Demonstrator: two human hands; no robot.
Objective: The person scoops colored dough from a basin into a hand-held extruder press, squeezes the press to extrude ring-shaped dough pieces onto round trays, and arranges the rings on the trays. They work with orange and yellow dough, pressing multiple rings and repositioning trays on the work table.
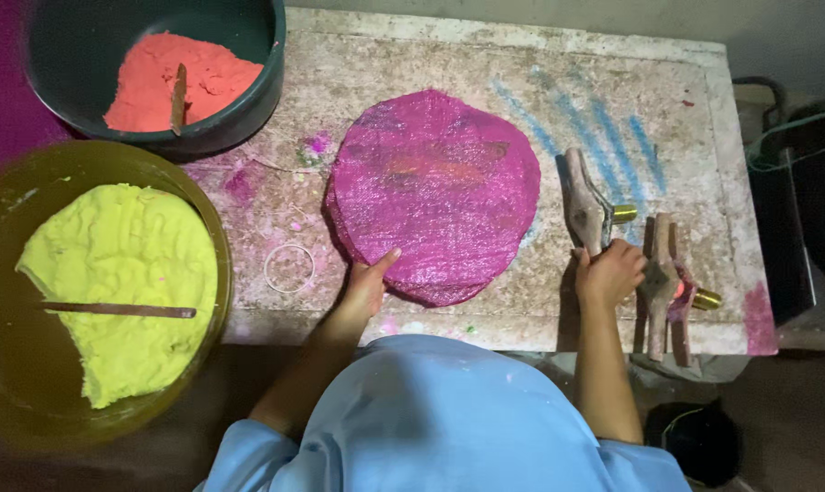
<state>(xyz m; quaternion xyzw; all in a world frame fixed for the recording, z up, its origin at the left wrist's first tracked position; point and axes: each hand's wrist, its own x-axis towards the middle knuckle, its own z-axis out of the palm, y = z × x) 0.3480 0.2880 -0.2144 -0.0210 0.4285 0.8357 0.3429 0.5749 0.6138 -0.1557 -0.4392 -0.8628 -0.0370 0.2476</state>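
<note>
Stained table [613, 82] | left hand [367, 287] open, touching pink sheets [435, 191] | right hand [610, 273] clamped on mould [584, 205]

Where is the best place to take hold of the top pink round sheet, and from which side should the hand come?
Probably at its near edge, beside the left hand, coming from the person's side. The pink round sheet lies flat on a stack, so only its thin rim offers a pinch. That near rim slightly overhangs the layers below, and the worn table in front of it is free.
</note>
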